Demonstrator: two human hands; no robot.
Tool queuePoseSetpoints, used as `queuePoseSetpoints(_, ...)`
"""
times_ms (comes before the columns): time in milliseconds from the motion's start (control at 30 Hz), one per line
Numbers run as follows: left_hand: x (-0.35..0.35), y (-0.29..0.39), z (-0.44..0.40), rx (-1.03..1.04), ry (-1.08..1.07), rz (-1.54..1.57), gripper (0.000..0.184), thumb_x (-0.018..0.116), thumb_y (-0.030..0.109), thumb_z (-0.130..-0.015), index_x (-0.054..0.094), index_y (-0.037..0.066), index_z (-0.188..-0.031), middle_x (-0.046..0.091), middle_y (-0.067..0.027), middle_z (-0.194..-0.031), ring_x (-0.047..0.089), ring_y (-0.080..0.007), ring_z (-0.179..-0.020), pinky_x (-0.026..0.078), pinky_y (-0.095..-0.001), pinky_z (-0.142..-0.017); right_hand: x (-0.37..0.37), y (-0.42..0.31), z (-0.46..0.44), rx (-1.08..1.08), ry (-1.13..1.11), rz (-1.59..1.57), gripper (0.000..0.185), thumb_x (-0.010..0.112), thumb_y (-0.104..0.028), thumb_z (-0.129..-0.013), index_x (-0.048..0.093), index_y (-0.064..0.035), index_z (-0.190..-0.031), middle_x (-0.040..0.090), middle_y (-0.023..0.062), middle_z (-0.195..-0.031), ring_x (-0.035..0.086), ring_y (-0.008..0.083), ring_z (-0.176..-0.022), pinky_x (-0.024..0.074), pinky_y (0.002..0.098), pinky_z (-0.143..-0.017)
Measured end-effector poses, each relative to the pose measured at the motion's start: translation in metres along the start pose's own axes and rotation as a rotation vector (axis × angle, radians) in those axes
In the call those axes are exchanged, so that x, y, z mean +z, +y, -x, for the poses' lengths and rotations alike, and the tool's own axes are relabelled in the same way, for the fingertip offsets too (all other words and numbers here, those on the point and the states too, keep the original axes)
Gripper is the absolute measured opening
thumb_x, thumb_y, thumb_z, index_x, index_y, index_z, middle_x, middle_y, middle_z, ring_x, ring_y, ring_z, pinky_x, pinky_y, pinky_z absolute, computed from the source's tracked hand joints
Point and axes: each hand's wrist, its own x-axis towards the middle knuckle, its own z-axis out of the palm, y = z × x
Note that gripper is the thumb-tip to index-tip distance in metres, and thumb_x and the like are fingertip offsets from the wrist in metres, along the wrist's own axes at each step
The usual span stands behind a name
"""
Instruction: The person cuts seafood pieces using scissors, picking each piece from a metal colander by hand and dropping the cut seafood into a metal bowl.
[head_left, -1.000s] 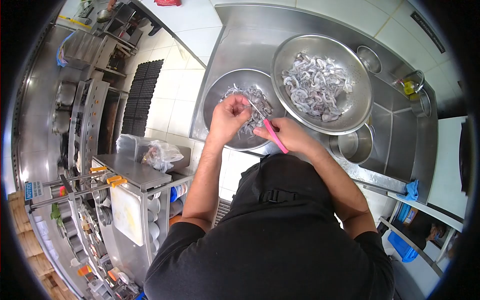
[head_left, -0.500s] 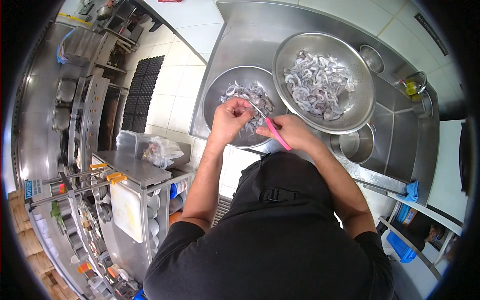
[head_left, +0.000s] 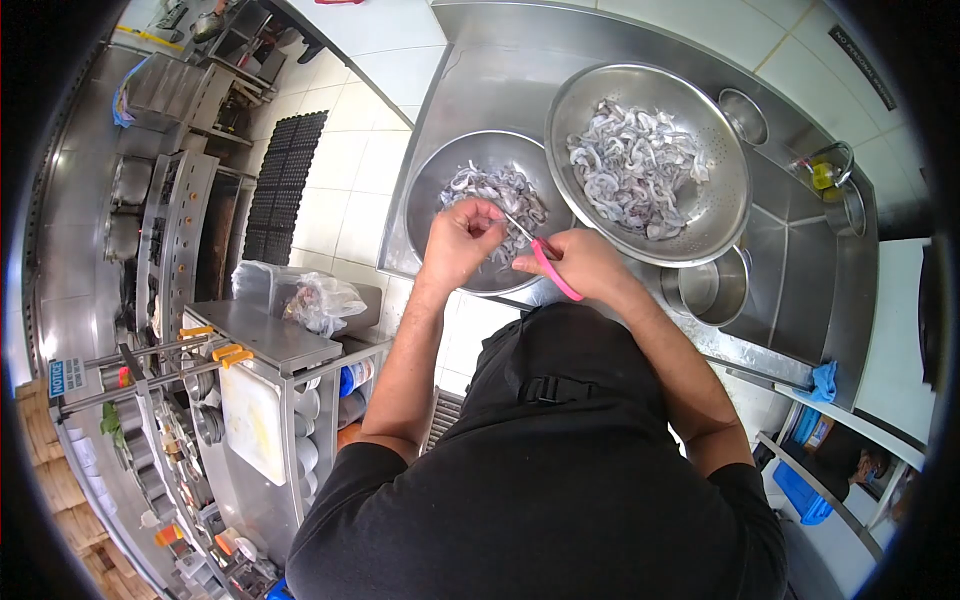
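Note:
My right hand [head_left: 588,264] is wrapped round the pink-handled scissors [head_left: 550,270], whose metal blades point up and left toward my left fingers. Thumb and fingers of my left hand [head_left: 462,242] are pinched together at the blade tips; what they hold is too small to make out. Both hands are over the near part of a steel bowl [head_left: 425,185], which contains grey-white raw seafood pieces [head_left: 500,185]. To its right, a larger perforated steel colander [head_left: 722,190] holds a bigger heap of similar curled pieces [head_left: 640,165].
A steel pot [head_left: 735,290] stands below the colander, beside the sink basin [head_left: 805,290]. A small steel bowl [head_left: 743,118] lies at the back. On the left are a steel cart [head_left: 265,335] with a plastic bag [head_left: 325,305], a stove [head_left: 180,240] and a black floor mat [head_left: 285,185].
My left fingers and the scissors have shifted very slightly, and the pink handles look a little wider apart. Bowl and colander stay in place.

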Motion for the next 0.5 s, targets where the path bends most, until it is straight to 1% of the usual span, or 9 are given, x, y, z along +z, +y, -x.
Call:
queuePoseSetpoints(100,0.007,-0.004,0.005,0.035,-0.055,0.083,0.013,0.078,0.001,-0.091,0.070,0.001,-0.102,0.072,0.0014,-0.087,0.065,-0.0033,-0.079,0.053,-0.0218,-0.070,0.001,-0.001,-0.004,0.027,-0.051,-0.006,0.083,0.070,-0.086,-0.080,0.073,-0.0029,-0.078,0.071,0.0162,-0.074,0.072,0.0349,-0.076,0.0532,0.0447,-0.072)
queuePoseSetpoints(267,0.008,-0.007,0.009,0.022,-0.050,0.030,0.012,0.077,0.001,-0.092,0.070,0.000,-0.103,0.073,0.0009,-0.088,0.065,-0.0037,-0.079,0.053,-0.0219,-0.070,0.008,0.006,-0.008,0.013,-0.071,-0.078,0.084,0.069,-0.087,-0.079,0.076,-0.0028,-0.085,0.073,0.0173,-0.079,0.072,0.0362,-0.078,0.0537,0.0449,-0.074)
queuePoseSetpoints(467,0.005,-0.004,0.013,0.026,-0.032,-0.006,0.012,0.076,0.000,-0.093,0.070,0.001,-0.103,0.073,-0.0002,-0.089,0.065,-0.0042,-0.079,0.054,-0.0224,-0.070,0.009,0.002,-0.003,-0.020,-0.016,-0.088,0.082,0.070,-0.084,-0.081,0.079,-0.0034,-0.088,0.073,0.0157,-0.076,0.071,0.0342,-0.075,0.0535,0.0424,-0.073)
queuePoseSetpoints(500,0.004,-0.004,0.013,0.031,-0.029,-0.015,0.012,0.076,0.000,-0.093,0.070,0.001,-0.103,0.073,-0.0003,-0.089,0.065,-0.0042,-0.079,0.054,-0.0225,-0.070,0.009,0.002,-0.003,-0.019,-0.021,-0.098,0.080,0.070,-0.082,-0.082,0.079,-0.0029,-0.088,0.072,0.0149,-0.074,0.070,0.0328,-0.074,0.0533,0.0421,-0.073)
